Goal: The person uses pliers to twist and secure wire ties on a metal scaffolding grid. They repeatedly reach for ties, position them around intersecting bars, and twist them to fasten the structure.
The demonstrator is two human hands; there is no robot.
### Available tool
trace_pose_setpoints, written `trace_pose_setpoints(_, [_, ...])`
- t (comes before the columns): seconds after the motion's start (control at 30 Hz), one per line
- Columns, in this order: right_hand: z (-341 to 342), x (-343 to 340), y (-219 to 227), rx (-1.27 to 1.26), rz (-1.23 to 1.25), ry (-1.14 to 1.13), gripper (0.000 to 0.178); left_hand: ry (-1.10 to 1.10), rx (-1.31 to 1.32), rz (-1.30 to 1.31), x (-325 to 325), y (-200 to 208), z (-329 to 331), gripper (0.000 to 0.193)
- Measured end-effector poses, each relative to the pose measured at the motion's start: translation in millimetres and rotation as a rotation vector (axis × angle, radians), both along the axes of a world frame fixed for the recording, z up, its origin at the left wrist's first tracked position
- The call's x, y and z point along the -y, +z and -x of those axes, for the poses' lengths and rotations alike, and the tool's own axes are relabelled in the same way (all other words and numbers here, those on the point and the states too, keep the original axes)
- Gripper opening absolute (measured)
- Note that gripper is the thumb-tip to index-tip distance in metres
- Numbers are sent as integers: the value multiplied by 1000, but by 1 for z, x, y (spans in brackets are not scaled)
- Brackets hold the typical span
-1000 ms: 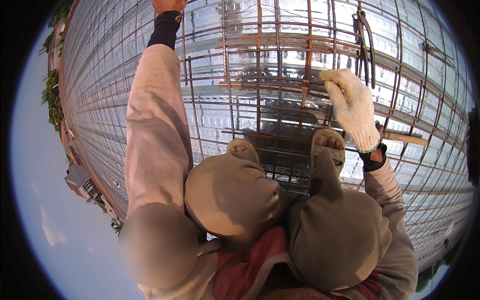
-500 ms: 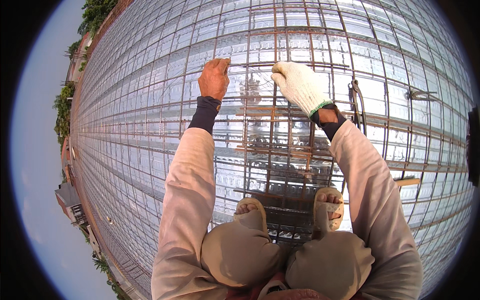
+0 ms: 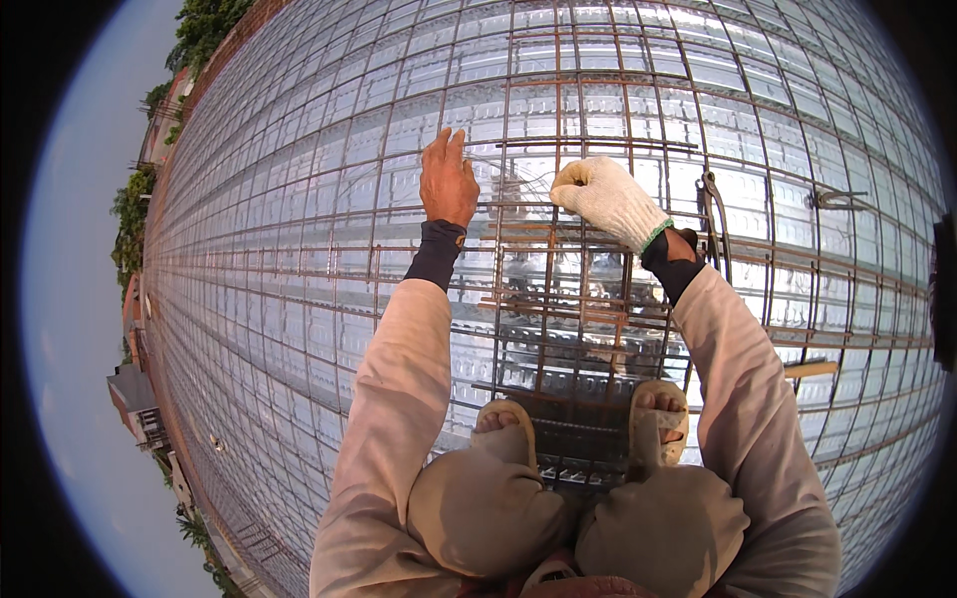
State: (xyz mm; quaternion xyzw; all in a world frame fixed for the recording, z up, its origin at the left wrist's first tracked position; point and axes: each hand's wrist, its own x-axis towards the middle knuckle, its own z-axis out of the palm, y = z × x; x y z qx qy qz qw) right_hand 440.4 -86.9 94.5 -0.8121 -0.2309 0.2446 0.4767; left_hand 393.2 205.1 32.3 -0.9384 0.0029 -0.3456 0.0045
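My left hand (image 3: 449,181) is bare, raised above the rebar mesh (image 3: 508,110), its fingers stretched and slightly apart. Beside its thumb, thin tie wire (image 3: 513,181) runs across to my right hand (image 3: 608,202). That hand wears a white knitted glove with a green cuff, thumb and forefinger pinched on the wire's end. Just past the hands, a short rusty bar (image 3: 598,144) lies along the mesh. Pliers-like cutters (image 3: 714,224) with long dark handles rest on the bars to the right of my gloved hand.
Shiny ribbed metal decking (image 3: 329,289) lies beneath the mesh. My sandalled feet (image 3: 508,434) stand on it between my knees. A second dark tool (image 3: 837,197) and a wooden piece (image 3: 810,369) are at the right. Trees (image 3: 132,224) and houses (image 3: 138,404) line the far left.
Both hands have come nearer to me and a little to the right. My left fingers have loosened from a pinch and stretched out; the right stays pinched. The cutters have not moved.
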Motion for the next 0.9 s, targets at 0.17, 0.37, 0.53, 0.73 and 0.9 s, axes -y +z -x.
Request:
trace_pose_setpoints(0.17, [19, -10, 16, -148, -70, 18, 36, 468, -38, 1382, -8, -6, 26, 62])
trace_pose_setpoints(0.37, [56, 2, 35, -264, -128, 209, 39, 268, -54, 2401, 1, 9, 35, 65])
trace_pose_setpoints(0.53, [65, -2, 16, -74, -98, 195, 47, 113, -50, 2323, -14, 9, 42, 28])
trace_pose_setpoints(0.73, [61, -30, 4, 194, -8, -144, 51, 96, -99, 2259, 3, 22, 49, 29])
trace_pose_setpoints(0.9, [58, -45, 2, -2, 159, 17, 40, 88, -122, 2253, 2, 19, 56, 30])
